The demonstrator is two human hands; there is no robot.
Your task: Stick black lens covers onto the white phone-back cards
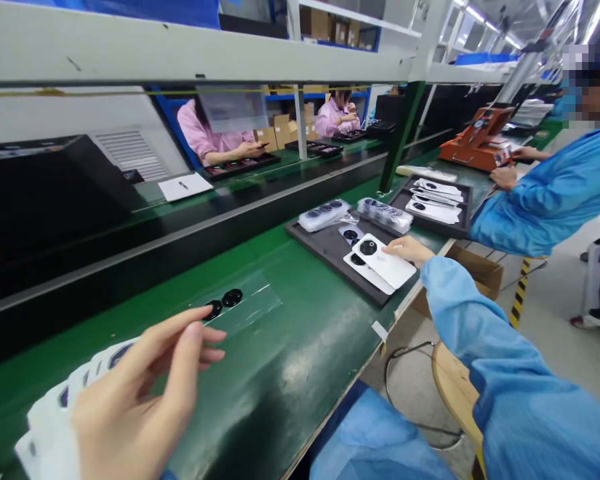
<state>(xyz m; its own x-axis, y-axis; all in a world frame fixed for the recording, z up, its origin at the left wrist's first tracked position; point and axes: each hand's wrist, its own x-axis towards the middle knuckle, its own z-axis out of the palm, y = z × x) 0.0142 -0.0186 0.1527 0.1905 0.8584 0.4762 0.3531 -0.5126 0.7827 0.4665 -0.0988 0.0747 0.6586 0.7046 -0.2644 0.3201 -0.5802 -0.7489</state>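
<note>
My right hand (411, 251) pinches the edge of a white phone back cover (394, 268) with a round black camera ring. That cover overlaps a second white cover (359, 269) on the near end of a dark tray (325, 252). Over the green bench, my left hand (145, 387) is half curled with its fingers apart, and no object shows in it. Its fingertips are nearest to two black discs (233, 297) lying on a clear plastic film (253, 310). A fanned row of white covers (45, 423) lies partly hidden behind my left hand.
Bagged round parts (324, 215) lie on the tray's far side. Another tray (466, 223) of white covers stands beyond, near a blue-sleeved co-worker (570, 180) at an orange press (477, 143). A wooden stool (455, 387) stands by the bench edge. Co-workers in pink sit across the line.
</note>
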